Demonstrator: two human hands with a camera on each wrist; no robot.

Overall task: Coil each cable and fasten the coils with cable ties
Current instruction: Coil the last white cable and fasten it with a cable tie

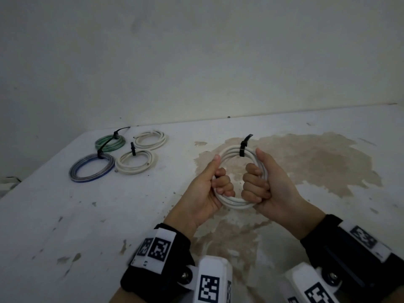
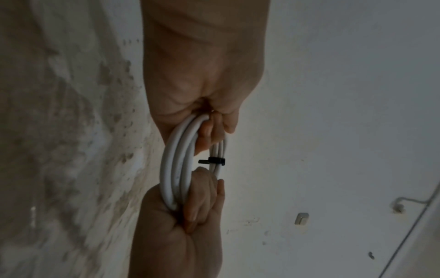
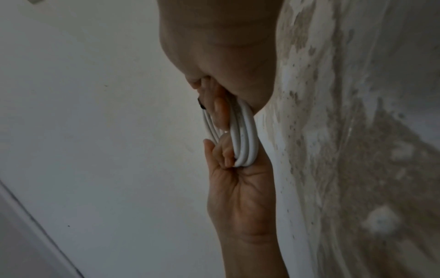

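Observation:
A white cable coil [image 1: 231, 150] is held upright above the table between both hands. My left hand [image 1: 215, 182] grips its left side with fingers curled through the ring and thumb up. My right hand [image 1: 259, 182] grips the right side the same way. A black cable tie [image 1: 243, 147] wraps the top of the coil, its tail sticking up. The left wrist view shows the coil [image 2: 175, 169] edge-on with the tie [image 2: 215, 161] on its far strands. In the right wrist view the coil [image 3: 246, 139] runs between both palms.
Four tied coils lie at the table's far left: a green one [image 1: 110, 142], a blue one [image 1: 91, 168] and two white ones [image 1: 150, 139] [image 1: 135, 161]. The white table [image 1: 65, 215] has a large brown stain under my hands. A wall stands behind.

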